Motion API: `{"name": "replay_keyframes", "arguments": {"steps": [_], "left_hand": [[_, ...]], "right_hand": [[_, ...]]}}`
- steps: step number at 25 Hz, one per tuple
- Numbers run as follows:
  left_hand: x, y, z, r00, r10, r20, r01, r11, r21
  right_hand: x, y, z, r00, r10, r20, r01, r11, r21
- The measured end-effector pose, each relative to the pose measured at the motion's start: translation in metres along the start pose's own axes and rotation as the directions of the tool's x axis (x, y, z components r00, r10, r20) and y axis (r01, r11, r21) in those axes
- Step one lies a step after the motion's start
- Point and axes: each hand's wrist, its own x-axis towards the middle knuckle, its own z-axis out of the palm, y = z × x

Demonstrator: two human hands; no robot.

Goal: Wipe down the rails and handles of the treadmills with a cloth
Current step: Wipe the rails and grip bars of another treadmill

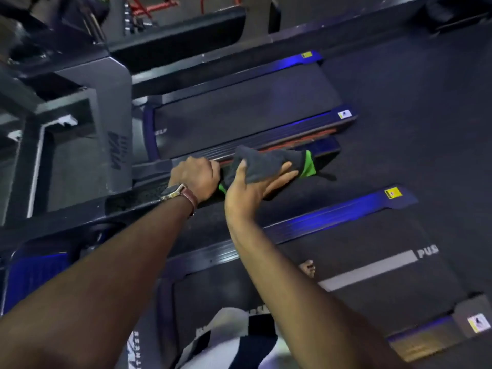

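A dark handrail runs from the treadmill console out to the right, between two treadmill decks. My left hand, with a watch on its wrist, grips this rail with the fingers curled over the top. Just to its right, a dark grey cloth with a green edge is draped over the rail. My right hand holds the cloth against the rail, thumb on top and fingers underneath. The part of the rail under the cloth is hidden.
The grey console upright stands at the left. Beyond the rail lies the neighbouring treadmill belt with blue-lit side strips. Below me is a belt with a grey stripe, and a bare foot rests on it. Dark gym floor lies to the right.
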Motion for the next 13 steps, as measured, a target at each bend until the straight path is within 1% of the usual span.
{"name": "replay_keyframes", "arguments": {"steps": [1,2,3,4,5,6,7,8,9,10,11,12,13], "left_hand": [[0.000,0.000,0.002,1.000,-0.006,0.001,0.006,1.000,0.004],[0.000,-0.001,0.003,1.000,-0.011,0.002,0.011,1.000,0.001],[0.000,-0.002,0.003,1.000,-0.009,-0.004,0.009,1.000,-0.003],[0.000,-0.002,0.004,1.000,-0.004,-0.009,0.004,1.000,-0.008],[0.002,-0.002,0.004,1.000,0.005,-0.014,-0.005,1.000,-0.014],[0.003,-0.003,0.004,1.000,0.010,-0.014,-0.010,1.000,-0.022],[0.003,-0.004,0.004,1.000,0.012,-0.009,-0.012,0.999,-0.034],[0.003,-0.004,0.003,1.000,0.011,-0.006,-0.011,0.999,-0.042],[0.001,-0.004,0.003,1.000,0.011,-0.007,-0.011,0.999,-0.047],[0.001,-0.003,0.003,1.000,0.010,-0.011,-0.010,0.999,-0.048],[0.001,-0.002,0.003,1.000,0.007,-0.017,-0.007,0.999,-0.046],[0.002,-0.002,0.003,1.000,0.002,-0.019,-0.003,0.999,-0.040],[0.002,-0.002,0.002,1.000,0.001,-0.020,-0.001,0.999,-0.033]], "right_hand": [[0.007,-0.007,0.009,0.989,0.107,-0.102,-0.095,0.989,0.111],[0.009,-0.010,0.016,0.960,0.212,-0.182,-0.162,0.953,0.256],[0.009,-0.019,0.015,0.929,0.331,-0.167,-0.237,0.877,0.417],[0.012,-0.022,0.011,0.893,0.440,-0.091,-0.324,0.771,0.548],[0.022,-0.024,0.004,0.853,0.522,-0.009,-0.399,0.663,0.634],[0.038,-0.025,-0.005,0.805,0.589,0.075,-0.479,0.569,0.668],[0.056,-0.026,-0.018,0.756,0.644,0.117,-0.529,0.496,0.689],[0.073,-0.028,-0.028,0.730,0.664,0.159,-0.536,0.412,0.737],[0.083,-0.027,-0.036,0.696,0.702,0.153,-0.528,0.355,0.771],[0.084,-0.020,-0.039,0.652,0.738,0.172,-0.558,0.315,0.768],[0.076,-0.004,-0.033,0.618,0.754,0.224,-0.611,0.282,0.740],[0.059,0.013,-0.025,0.604,0.734,0.310,-0.676,0.265,0.688],[0.041,0.025,-0.019,0.584,0.679,0.444,-0.751,0.246,0.612]]}}
